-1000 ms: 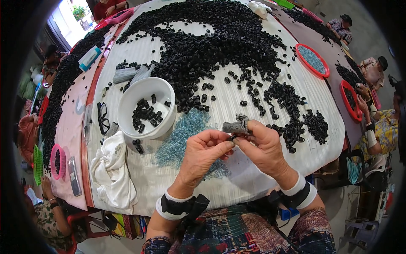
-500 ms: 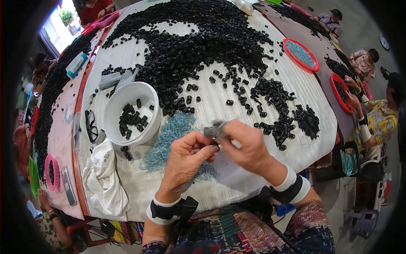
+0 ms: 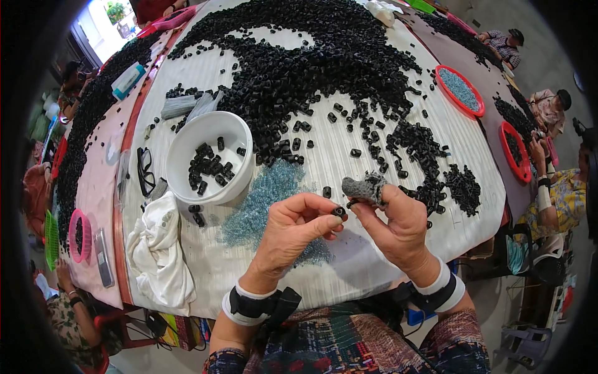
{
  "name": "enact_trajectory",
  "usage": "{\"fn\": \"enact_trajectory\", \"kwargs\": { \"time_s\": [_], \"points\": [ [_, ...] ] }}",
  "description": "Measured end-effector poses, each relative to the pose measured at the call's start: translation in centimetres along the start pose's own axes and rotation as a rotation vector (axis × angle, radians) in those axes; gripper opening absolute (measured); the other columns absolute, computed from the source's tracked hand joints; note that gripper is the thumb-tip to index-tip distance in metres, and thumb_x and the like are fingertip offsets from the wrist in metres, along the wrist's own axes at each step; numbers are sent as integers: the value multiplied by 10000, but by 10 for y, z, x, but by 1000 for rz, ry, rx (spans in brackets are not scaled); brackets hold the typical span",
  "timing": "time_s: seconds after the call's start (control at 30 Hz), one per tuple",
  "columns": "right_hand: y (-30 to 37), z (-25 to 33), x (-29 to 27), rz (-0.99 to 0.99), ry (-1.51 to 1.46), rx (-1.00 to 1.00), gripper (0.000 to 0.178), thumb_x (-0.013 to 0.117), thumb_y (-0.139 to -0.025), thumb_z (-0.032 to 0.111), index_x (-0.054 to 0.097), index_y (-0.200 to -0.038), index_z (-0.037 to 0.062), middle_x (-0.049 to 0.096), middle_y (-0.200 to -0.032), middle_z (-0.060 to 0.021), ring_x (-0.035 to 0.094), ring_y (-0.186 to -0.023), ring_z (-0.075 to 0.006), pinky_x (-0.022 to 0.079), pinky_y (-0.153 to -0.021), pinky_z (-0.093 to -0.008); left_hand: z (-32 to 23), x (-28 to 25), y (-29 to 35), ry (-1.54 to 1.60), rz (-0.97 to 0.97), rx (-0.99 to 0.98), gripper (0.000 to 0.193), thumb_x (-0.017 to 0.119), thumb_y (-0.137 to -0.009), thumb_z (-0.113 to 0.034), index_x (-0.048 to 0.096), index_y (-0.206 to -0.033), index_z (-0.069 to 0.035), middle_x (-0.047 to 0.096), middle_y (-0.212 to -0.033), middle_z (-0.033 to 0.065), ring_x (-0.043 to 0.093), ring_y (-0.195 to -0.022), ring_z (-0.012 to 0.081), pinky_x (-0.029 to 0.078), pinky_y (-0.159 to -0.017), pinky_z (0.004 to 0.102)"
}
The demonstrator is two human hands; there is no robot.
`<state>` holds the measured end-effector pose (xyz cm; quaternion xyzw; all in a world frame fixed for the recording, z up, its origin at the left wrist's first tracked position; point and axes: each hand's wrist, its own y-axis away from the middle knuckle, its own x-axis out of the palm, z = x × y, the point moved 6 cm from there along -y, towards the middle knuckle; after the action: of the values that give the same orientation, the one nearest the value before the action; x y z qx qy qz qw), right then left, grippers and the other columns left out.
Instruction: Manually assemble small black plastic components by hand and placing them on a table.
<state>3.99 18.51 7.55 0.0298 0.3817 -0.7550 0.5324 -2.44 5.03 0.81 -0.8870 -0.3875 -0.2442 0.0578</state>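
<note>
Between the thumb and fingertips of my left hand [image 3: 293, 230] sits a small black cylindrical part [image 3: 339, 212], its round end with a light centre facing up. My right hand [image 3: 405, 230] is just to its right, thumb and index finger pinched on a tiny dark piece [image 3: 351, 203] too small to name. A grey knitted finger cover [image 3: 364, 187] wraps the right index finger. Under and beyond my left hand spreads a pile of small translucent bluish pieces [image 3: 265, 196]. One loose black cylinder [image 3: 327, 192] lies on the cloth just beyond my hands.
A white bowl [image 3: 245, 163] with black cylinders stands left, near eyeglasses [image 3: 146, 171] and a crumpled white cloth [image 3: 159, 249]. A large heap of black cylinders [image 3: 324, 68] covers the table's far part. A smaller black pile [image 3: 463, 190] and red basket [image 3: 479, 111] lie right. Several people sit around.
My hands have drawn apart slightly, the right one moving rightward. The black cylinder in my left fingers now shows plainly. The whole view has shifted a little.
</note>
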Motion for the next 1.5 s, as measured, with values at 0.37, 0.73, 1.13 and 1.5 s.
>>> {"fn": "enact_trajectory", "kwargs": {
  "time_s": [0.37, 0.73, 1.13, 1.5],
  "points": [
    [-1, 11, 5, -2, 155, -129, 176, 700, -702, -45, 572, -812, 5, 561, -684, -94, 563, -560, -224, 440, -482, -304, -2, -1, 2, -43, -50, 30, 160, 689, -800, -25, 633, -946, 8, 662, -844, 61, 623, -744, 99, 527, -639, 228],
    [0, 17, 11, 19, 239, -232, 193, 674, -697, -75, 580, -852, -11, 570, -703, -121, 584, -613, -268, 471, -515, -322, 2, -2, 2, -101, -97, 33, 147, 679, -810, -34, 632, -943, 7, 653, -812, 30, 593, -709, 64, 485, -621, 191],
    [1, -14, 20, 63, -89, 152, 144, 665, -758, -40, 588, -872, -1, 575, -744, -62, 540, -606, -88, 436, -507, -220, 1, -7, 0, -164, -141, 141, 122, 675, -811, -27, 639, -919, 16, 652, -794, 27, 577, -691, 51, 466, -604, 181],
    [1, -4, 24, 14, 87, -36, 190, 662, -715, -72, 596, -881, -7, 581, -812, -96, 575, -627, -168, 471, -537, -265, 5, -8, 0, -40, -139, 89, 118, 668, -826, -57, 635, -919, 8, 657, -783, 43, 596, -675, 64, 491, -592, 192]
  ]
}}
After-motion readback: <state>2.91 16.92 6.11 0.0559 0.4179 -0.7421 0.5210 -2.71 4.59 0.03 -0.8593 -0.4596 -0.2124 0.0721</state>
